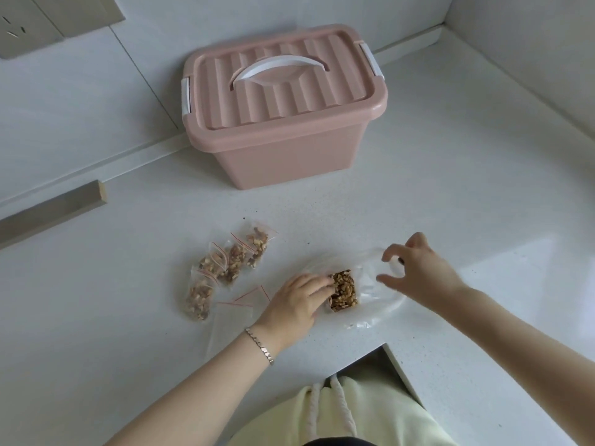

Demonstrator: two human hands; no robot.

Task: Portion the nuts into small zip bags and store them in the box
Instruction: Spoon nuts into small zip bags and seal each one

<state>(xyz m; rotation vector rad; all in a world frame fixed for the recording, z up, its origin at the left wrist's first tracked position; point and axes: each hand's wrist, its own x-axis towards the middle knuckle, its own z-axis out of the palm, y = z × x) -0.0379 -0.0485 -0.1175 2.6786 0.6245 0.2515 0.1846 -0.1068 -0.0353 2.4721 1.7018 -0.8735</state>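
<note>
**Q:** What surface and room does the figure show?

**A:** A white speckled counter (pixel 418 188) fills the frame and meets a pale wall (pixel 80 107) at the top. A wall socket (pixel 16 30) sits in the upper left corner. A tan strip (pixel 51 210) lies along the left edge.

**Q:** Where is the box?

**A:** The pink box (pixel 283 156) stands at upper centre, against the wall. Its ribbed lid (pixel 322 91) is on, with a white handle (pixel 277 64) lying flat and a white clip (pixel 185 98) at each end.

**Q:** And the nuts?

**A:** Four filled small bags (pixel 225 265), each with a red seal line, lie clustered left of centre. Empty small bags (pixel 235 312) lie just below them. Loose nuts (pixel 344 289) are heaped in a large clear bag (pixel 383 300) at lower centre.

**Q:** How are the hands placed?

**A:** The left hand (pixel 289 307), with a bracelet (pixel 260 347) on its wrist, has its fingers together, curled onto the heap. The right hand (pixel 421 275) is at the clear bag's right side, thumb and forefinger curled and apart. Whether they grip the film cannot be told.
</note>
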